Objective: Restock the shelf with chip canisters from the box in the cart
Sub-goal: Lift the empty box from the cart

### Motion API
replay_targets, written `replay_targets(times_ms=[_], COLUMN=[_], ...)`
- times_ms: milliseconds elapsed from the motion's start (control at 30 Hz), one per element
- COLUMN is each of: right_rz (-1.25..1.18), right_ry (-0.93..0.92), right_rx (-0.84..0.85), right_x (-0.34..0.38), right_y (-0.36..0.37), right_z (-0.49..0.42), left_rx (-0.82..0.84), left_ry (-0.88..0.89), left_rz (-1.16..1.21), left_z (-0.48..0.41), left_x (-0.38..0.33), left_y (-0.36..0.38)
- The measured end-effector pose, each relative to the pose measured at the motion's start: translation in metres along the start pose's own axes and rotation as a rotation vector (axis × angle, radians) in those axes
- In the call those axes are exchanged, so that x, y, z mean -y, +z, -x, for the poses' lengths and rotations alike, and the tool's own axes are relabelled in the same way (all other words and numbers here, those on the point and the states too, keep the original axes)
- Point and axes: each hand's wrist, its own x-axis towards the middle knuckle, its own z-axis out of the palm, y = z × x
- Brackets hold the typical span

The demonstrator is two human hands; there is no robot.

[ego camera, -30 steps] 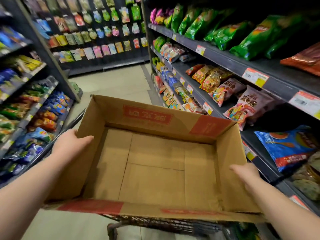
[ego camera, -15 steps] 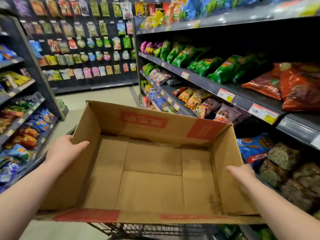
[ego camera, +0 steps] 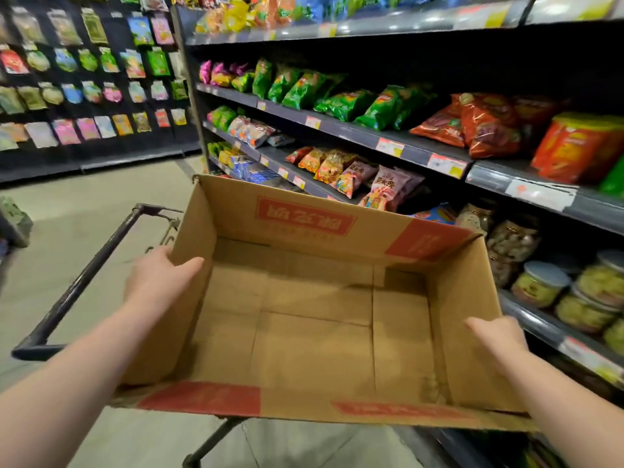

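While the left hand (ego camera: pixel 158 282) grasps the 9 o'clock wall of the cardboard box (ego camera: pixel 236 231), the right hand (ego camera: pixel 498 339) grasps its 3 o'clock wall.

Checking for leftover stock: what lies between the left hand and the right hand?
In the head view, only the cardboard box: the left hand and right hand grip its side walls, and its floor is bare.

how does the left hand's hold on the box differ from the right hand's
The left hand grips the box's left wall toward the far corner; the right hand grips the right wall nearer the person. The left hand's thumb plainly hooks over the rim into the box; the right hand's fingers are hidden behind its wall. Both hold the box by its top edge.
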Motion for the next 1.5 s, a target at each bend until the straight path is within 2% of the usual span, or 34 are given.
replay_targets(times_ms=[167, 333, 600, 867, 1033, 1300, 1500], right_rz=[-0.021, -0.070, -0.148, -0.314, -0.314, -0.355, -0.527], right_ry=[0.165, 0.323, 0.526, 0.721, 0.822, 0.972, 1.102], right_rx=[-0.133, -0.238, -0.413, -0.571, -0.629, -0.731, -0.853], right_x=[-0.082, -0.156, -0.284, -0.440, -0.536, -0.646, -0.707], right_y=[-0.040, -0.089, -0.164, -0.240, -0.294, -0.364, -0.378], right_z=[0.052, 0.098, 0.172, 0.268, 0.331, 0.427, 0.495], left_rx=[0.113, 0.236, 0.477, 0.694, 0.774, 0.884, 0.979], left_ry=[0.178, 0.318, 0.509, 0.706, 0.835, 0.995, 1.156], left_rz=[0.048, -0.002, 0.011, -0.011, -0.050, -0.041, -0.072], left_z=[0.030, 0.062, 0.156, 0.311, 0.424, 0.589, 0.690], left_x=[-0.010, -0.037, -0.091, -0.147, -0.171, -0.188, -0.205], left_y=[0.023, 0.060, 0.118, 0.155, 0.165, 0.177, 0.191])
